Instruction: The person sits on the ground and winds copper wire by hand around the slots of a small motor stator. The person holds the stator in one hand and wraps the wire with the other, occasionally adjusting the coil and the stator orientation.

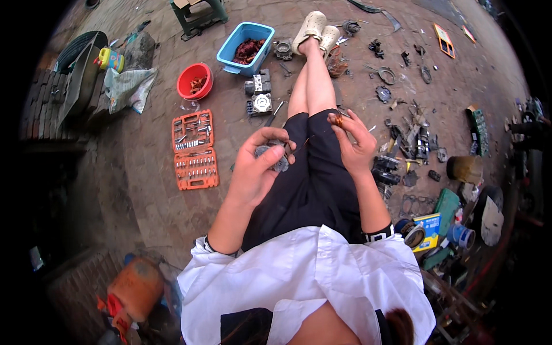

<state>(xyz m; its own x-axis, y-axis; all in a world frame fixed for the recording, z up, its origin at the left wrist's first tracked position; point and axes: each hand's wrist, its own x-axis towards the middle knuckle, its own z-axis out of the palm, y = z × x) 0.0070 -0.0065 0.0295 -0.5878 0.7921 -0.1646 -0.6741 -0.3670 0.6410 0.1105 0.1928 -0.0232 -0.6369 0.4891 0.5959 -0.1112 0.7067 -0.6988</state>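
Note:
My left hand (256, 162) is closed around a dark grey, roughly round metal part (279, 163), held up over my black-clad thighs (310, 201), with the thumb across it. A little to its right, my right hand (355, 146) has its fingertips closed on a small bundle of copper-coloured wire (337, 119). A thin copper-coloured strand runs from there toward the part in the left hand. Both wrists hang above my lap, and the stretched legs end in cream clogs (310, 31).
An orange socket set (194, 150) lies open at left, below a red basin (185, 86) and a blue tub (229, 54) with reddish pieces. Metal parts (422, 141) are scattered at right, beside a bucket (463, 167) and green case (445, 210). An orange container (138, 287) stands lower left.

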